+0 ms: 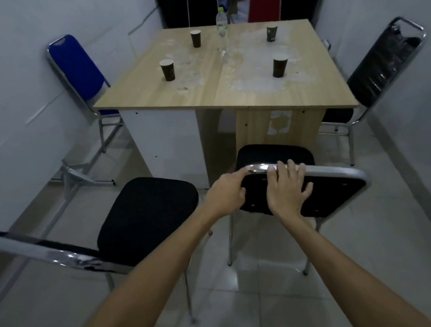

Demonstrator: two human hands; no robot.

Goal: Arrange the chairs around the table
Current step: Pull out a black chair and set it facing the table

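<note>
No readable writing anywhere; the four dark paper cups [280,66] have some kind of print, but it's too blurry to make out. There's a torn white sticker [279,125] on the table [147,93] leg panel, also unreadable.

Both my hands are on the black chair [328,193] right in front of the table's near edge. My left hand [226,193] is curled around the chrome top rail of its backrest, and my right hand [288,190] lies flatter, fingers draped over the rail, palm against the back pad. A second black chair [145,214] sits just beside it on my left.
</note>
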